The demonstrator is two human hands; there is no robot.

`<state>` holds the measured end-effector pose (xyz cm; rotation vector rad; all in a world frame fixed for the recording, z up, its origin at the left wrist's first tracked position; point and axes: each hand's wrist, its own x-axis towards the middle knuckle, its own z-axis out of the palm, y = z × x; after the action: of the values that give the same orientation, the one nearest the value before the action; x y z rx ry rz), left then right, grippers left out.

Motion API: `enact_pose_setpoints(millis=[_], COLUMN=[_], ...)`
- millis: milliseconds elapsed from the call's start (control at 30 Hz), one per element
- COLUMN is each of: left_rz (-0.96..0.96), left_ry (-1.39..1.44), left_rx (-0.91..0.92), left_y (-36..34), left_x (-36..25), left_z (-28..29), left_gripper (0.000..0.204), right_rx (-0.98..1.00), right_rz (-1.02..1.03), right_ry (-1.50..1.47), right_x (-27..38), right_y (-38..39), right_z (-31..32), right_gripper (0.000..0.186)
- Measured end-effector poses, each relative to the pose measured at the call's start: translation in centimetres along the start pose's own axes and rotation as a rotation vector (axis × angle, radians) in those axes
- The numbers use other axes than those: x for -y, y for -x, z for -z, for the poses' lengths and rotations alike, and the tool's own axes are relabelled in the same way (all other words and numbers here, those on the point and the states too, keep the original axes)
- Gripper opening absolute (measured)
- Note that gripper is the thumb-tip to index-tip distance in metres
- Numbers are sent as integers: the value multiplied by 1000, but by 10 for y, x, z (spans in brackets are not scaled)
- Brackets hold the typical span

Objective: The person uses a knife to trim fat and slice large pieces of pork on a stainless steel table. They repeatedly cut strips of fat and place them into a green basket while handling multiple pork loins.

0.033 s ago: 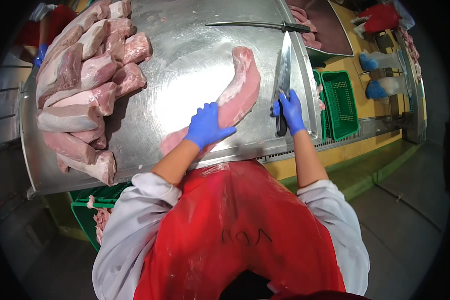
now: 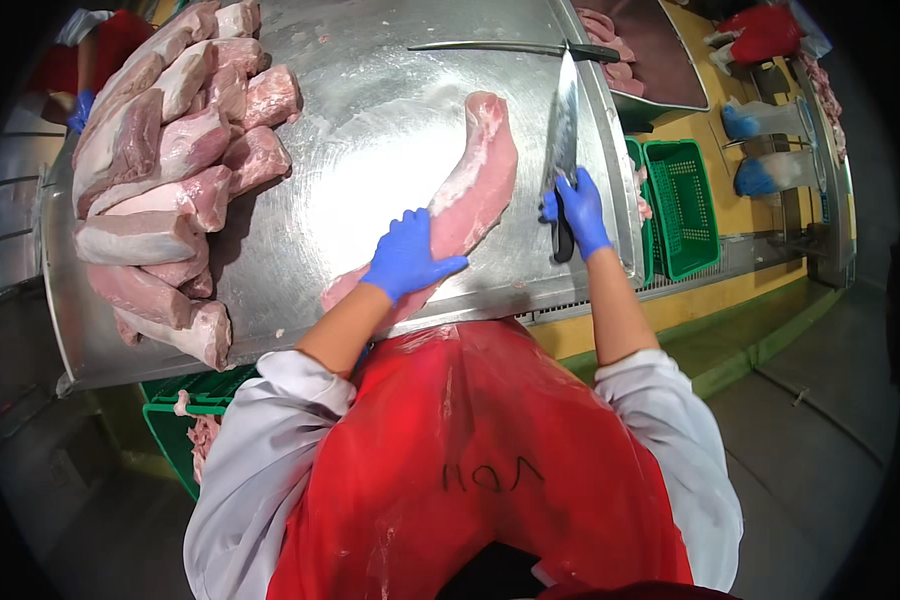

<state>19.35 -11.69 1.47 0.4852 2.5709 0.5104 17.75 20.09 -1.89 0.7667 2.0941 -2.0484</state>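
A long, curved strip of pale pink meat, like a trimmed loin (image 2: 485, 185), lies on the metal table in front of me. My left hand (image 2: 408, 258), in a blue glove, rests across its near part, palm down with the thumb spread away. To the right, my right hand (image 2: 583, 212), also gloved in blue, is closed round the black handle of a long knife (image 2: 564, 115). The blade points away from me, apart from the meat. Beyond its tip lies a long, thin, tapered steel tool (image 2: 500, 47) with a black handle.
Several thick cuts of meat (image 2: 185, 150) are piled at the table's left. Off the right edge are a meat-filled bin (image 2: 660, 60) and green crates (image 2: 682, 210). Another green crate (image 2: 165, 440) with scraps stands below left. Other people in red work at far left and right.
Both hands have shifted very slightly, the right one a little away from me with the knife. The meat strip lies almost as before.
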Motion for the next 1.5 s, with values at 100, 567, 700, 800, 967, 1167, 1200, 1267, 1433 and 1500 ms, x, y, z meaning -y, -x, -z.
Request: enact_pose_setpoints(millis=[100, 567, 700, 800, 967, 1167, 1200, 1267, 1433, 1500], left_rz=[7, -147, -112, -47, -13, -89, -102, -125, -135, -160], left_ry=[7, 21, -50, -70, 34, 118, 139, 179, 242, 226], left_rx=[-56, -453, -462, -488, -508, -453, -470, -497, -473, -465], left_y=[2, -16, -9, -11, -21, -25, -26, -25, -26, -28], left_x=[14, -43, -50, -48, -32, -23, -23, -21, -13, -11], left_z=[-8, -25, -32, -41, -39, -27, -27, -26, -25, -24], left_gripper=[73, 47, 57, 60, 59, 54, 54, 53, 52, 52], right_rx=[141, 442, 505, 614, 704, 615, 659, 746, 651, 656], right_rz=[7, 465, 838, 972, 689, 751, 699, 590, 811, 382], right_ry=[146, 744, 1057, 1228, 1294, 1174, 1131, 1038, 837, 988], right_x=[24, 83, 84, 92, 98, 90, 90, 87, 50, 100], right_y=[-41, -130, -158, -169, -148, -134, -135, -137, -124, -99], right_z=[-7, -35, -38, -31, 61, -5, -3, 13, 63, 11], right_gripper=[20, 69, 59, 58, 72, 66, 65, 64, 62, 62])
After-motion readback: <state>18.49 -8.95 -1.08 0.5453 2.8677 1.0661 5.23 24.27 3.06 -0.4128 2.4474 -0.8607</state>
